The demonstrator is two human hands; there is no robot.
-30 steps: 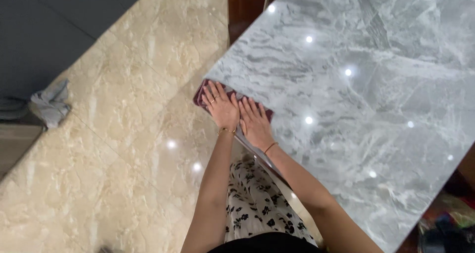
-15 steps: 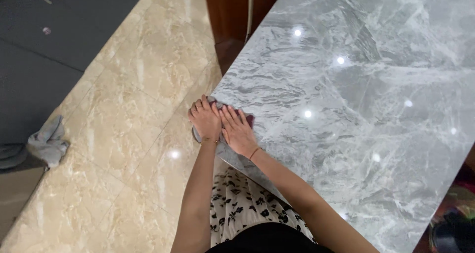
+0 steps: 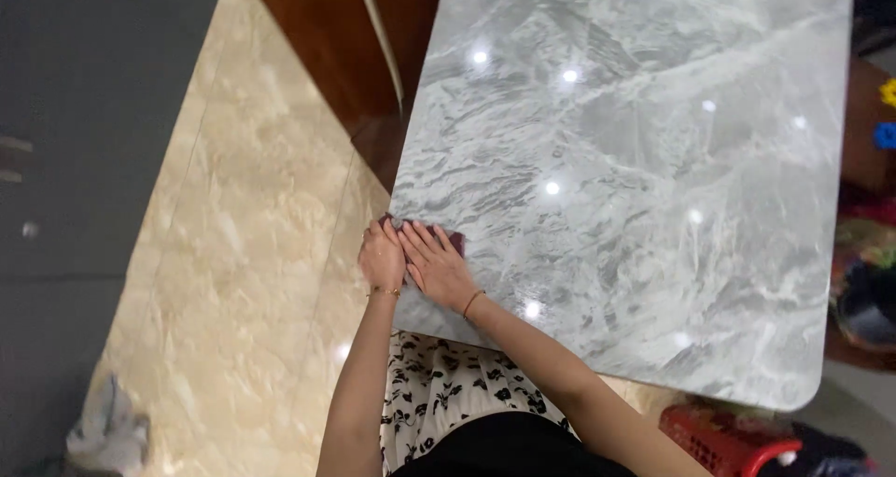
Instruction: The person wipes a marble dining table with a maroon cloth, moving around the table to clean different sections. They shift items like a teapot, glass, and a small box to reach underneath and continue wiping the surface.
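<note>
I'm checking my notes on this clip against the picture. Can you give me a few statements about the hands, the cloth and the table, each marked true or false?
1. Both hands, left hand and right hand, press flat on a dark red cloth. True.
2. The cloth lies in the middle of the grey marble tabletop. False: it lies at the table's edge, near a corner.
3. The floor is beige glossy tile. True.
4. The right hand holds a spray bottle. False: it lies flat on the cloth, holding no bottle.
5. Each wrist wears a thin bracelet. True.

Left hand [image 3: 382, 259] and right hand [image 3: 436, 266] side by side—flat (palms down).
</note>
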